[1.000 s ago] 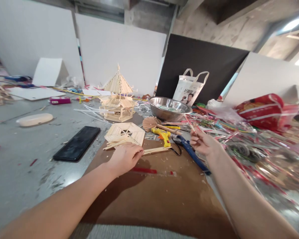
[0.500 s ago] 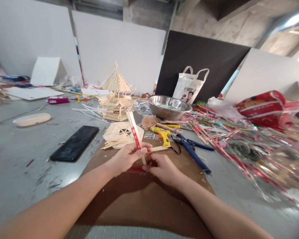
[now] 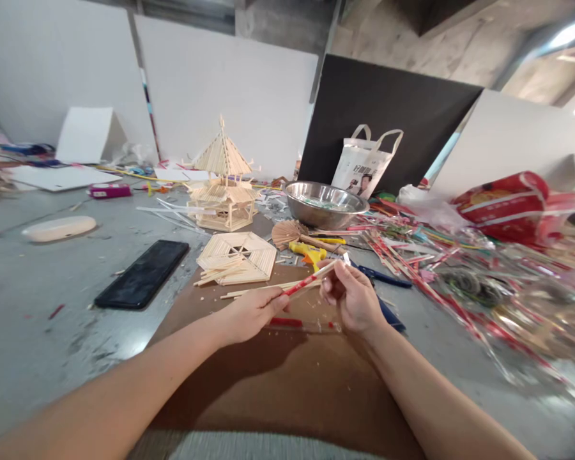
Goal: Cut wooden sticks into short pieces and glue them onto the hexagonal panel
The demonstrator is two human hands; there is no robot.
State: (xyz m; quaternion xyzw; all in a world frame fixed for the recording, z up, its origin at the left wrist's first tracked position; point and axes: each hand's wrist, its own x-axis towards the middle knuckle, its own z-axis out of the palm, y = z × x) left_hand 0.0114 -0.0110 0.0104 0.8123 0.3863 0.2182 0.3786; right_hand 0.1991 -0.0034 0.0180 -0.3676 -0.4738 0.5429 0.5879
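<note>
1. Brown board [image 3: 278,396] nearest, under my forearms; red-printed wrapper [image 3: 287,322] flat on it.
2. My left hand [image 3: 255,314] pinches the red end of the wrapped sticks [image 3: 303,283], held aslant above the board.
3. My right hand [image 3: 355,299] pinches their pale upper end, thumb against fingers.
4. Beyond: loose sticks [image 3: 223,273] overlapping the hexagonal panel [image 3: 259,257]; phone [image 3: 142,275] to its left, yellow glue gun [image 3: 311,251] right.
5. Farther: stick pagoda [image 3: 224,191], steel bowl [image 3: 311,214].
6. Behind bowl: white bag [image 3: 357,165].
</note>
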